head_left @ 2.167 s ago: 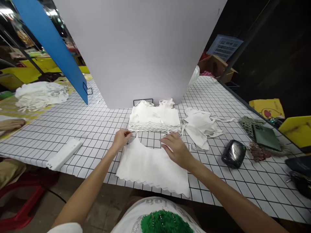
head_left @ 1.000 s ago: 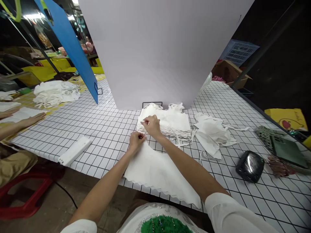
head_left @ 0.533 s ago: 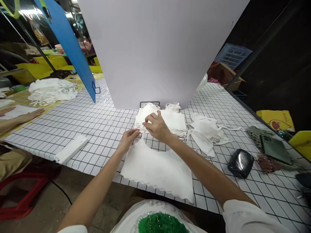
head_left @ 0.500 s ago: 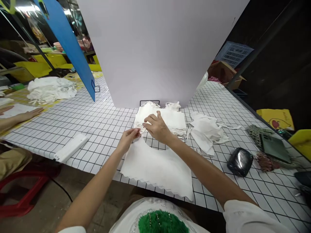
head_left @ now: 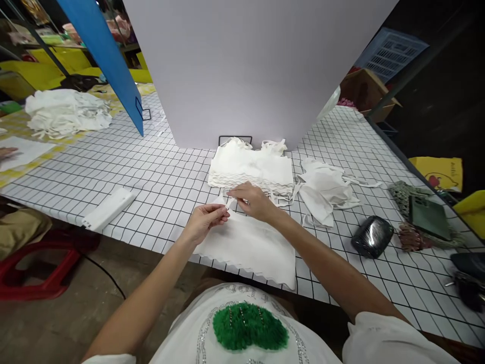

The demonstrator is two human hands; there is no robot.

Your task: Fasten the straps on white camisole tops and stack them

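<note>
A white garment (head_left: 250,245) with a scalloped hem lies flat at the near edge of the grid-patterned table (head_left: 151,174). My left hand (head_left: 206,220) pinches its upper left corner and strap. My right hand (head_left: 255,199) pinches the same thin strap just to the right, fingers closed on it. Just behind my hands sits a neat stack of folded white garments (head_left: 252,169). A loose heap of white garments (head_left: 326,189) lies to the right of that stack.
A large white board (head_left: 246,71) stands upright behind the stack, a blue board (head_left: 102,55) leans at the left. A white plastic bar (head_left: 108,208) lies at the left, a black wrapped object (head_left: 371,236) and a green notebook (head_left: 428,217) at the right. More white cloth (head_left: 64,111) is far left.
Both hands drew back from the stack's edge toward me, gathering the garment's upper left strap. The camera tilted down a little.
</note>
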